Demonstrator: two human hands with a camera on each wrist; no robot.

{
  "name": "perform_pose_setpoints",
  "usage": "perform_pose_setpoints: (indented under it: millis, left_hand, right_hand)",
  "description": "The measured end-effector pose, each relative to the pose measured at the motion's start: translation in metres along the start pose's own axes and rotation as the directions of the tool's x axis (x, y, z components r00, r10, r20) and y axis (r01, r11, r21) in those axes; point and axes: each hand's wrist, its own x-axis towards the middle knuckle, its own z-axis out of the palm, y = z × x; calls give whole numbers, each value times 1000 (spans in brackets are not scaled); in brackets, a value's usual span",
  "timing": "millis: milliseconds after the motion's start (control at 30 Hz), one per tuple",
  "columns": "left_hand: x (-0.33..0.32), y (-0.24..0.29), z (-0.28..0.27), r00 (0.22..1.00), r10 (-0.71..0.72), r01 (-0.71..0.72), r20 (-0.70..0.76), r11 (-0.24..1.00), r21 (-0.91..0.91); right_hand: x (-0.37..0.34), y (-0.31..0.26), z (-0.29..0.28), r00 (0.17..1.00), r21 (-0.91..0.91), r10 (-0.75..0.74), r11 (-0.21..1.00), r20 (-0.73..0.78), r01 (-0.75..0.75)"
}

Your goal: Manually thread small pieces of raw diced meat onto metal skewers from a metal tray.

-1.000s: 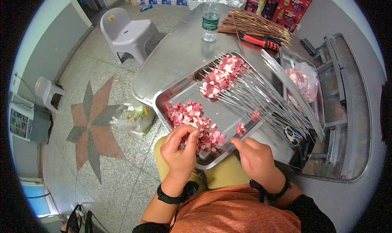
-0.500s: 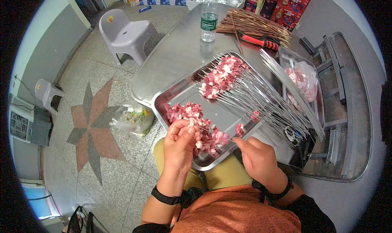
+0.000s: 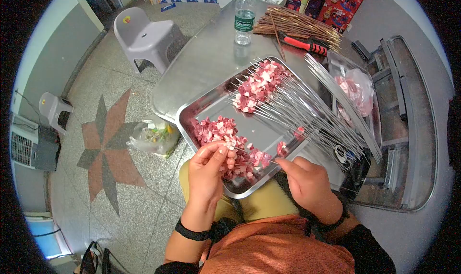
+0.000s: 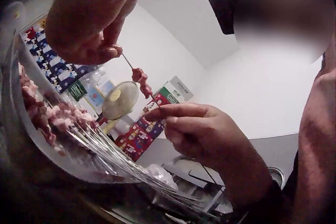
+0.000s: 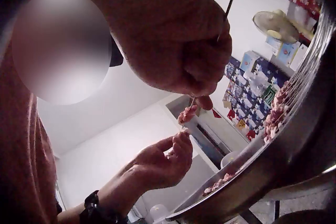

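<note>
My right hand (image 3: pixel 308 183) pinches a thin metal skewer (image 4: pixel 127 61) between thumb and fingers. Several meat pieces (image 3: pixel 260 158) are threaded on it, between the two hands. At the skewer's other end my left hand (image 3: pixel 205 174) pinches a pale piece of meat (image 3: pixel 230 145), with its fingers curled. Both hands are over the near edge of a metal tray (image 3: pixel 188 105). Loose diced meat (image 3: pixel 216 130) lies partly under the left hand. Loaded skewers (image 3: pixel 261 85) lie side by side at the tray's far end, their bare handles (image 3: pixel 312 115) reaching right.
A water bottle (image 3: pixel 244 21), brown sticks (image 3: pixel 297 28) and a red-black tool (image 3: pixel 305 44) are on the metal table (image 3: pixel 192 69). Bare skewers (image 3: pixel 343 105) and a bag of meat (image 3: pixel 357 91) lie at the right. A grey chair (image 3: pixel 146 36) stands beyond the table.
My left hand has come up from the loose meat to the skewer's end with a pale piece in its fingers. The right hand still holds the skewer and has shifted slightly right.
</note>
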Motion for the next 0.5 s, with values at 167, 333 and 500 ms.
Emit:
perform_pose_setpoints:
  millis: [167,333,500]
  left_hand:
    - [-2,2,2,999,23,-22,-27,998,67]
    - [-3,3,3,997,70,-68,-6,984,165]
    - [-2,5,2,997,58,-70,53,963,261]
  right_hand:
    - [0,4,-2,999,-26,-49,998,-10,49]
    - [0,10,-5,996,-86,-69,994,50,73]
    - [4,16,-11,991,-88,-68,993,111,78]
